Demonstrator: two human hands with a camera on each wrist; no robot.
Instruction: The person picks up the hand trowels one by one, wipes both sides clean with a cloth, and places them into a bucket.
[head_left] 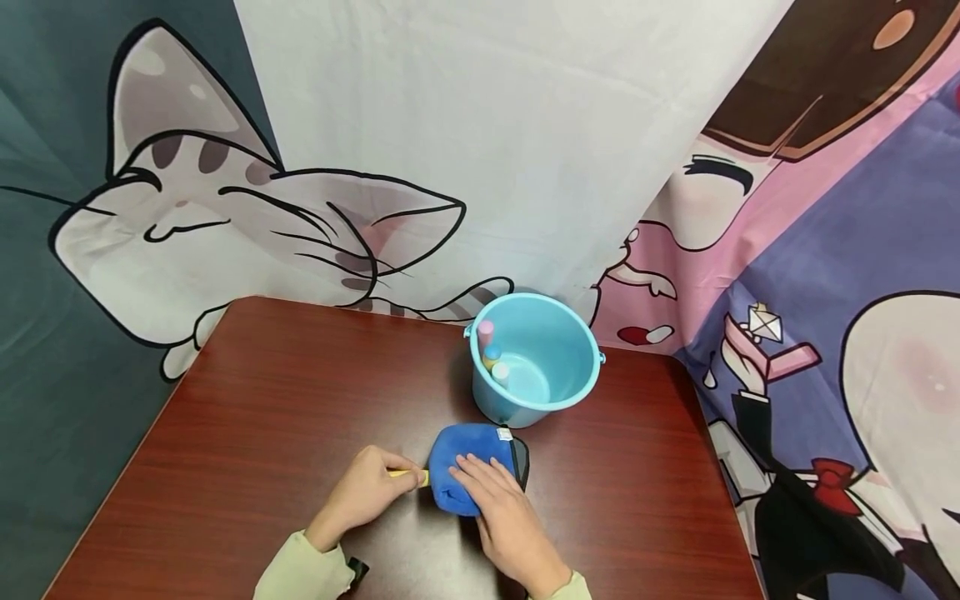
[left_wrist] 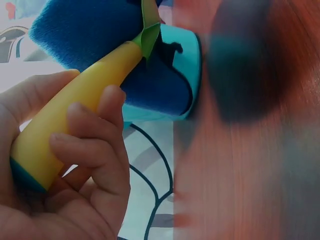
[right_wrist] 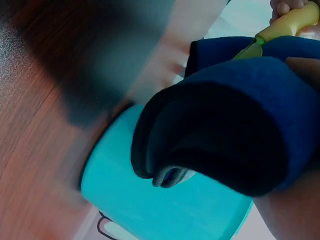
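Observation:
My left hand (head_left: pixel 369 492) grips the yellow handle (left_wrist: pixel 82 97) of a tool, its fingers curled round it. The handle has a green neck (left_wrist: pixel 150 37) and a dark teal butt end; the tool's far end cannot be made out. Against the neck lies a blue plush mitt (head_left: pixel 468 437) with a white tag and a black cuff. My right hand (head_left: pixel 513 521) holds the mitt, fingers spread over its top and thumb along the near side. In the right wrist view, the mitt's dark cuff opening (right_wrist: pixel 215 135) gapes toward the camera.
Just beyond the mitt, a light blue bucket (head_left: pixel 581 346) stands near the back edge of the brown wooden table (head_left: pixel 300 400). Inside it, by the left wall, are a pink item (head_left: pixel 486 332), a blue-topped one (head_left: pixel 492 353) and a white-topped one (head_left: pixel 501 372). Printed cartoon cloth hangs behind.

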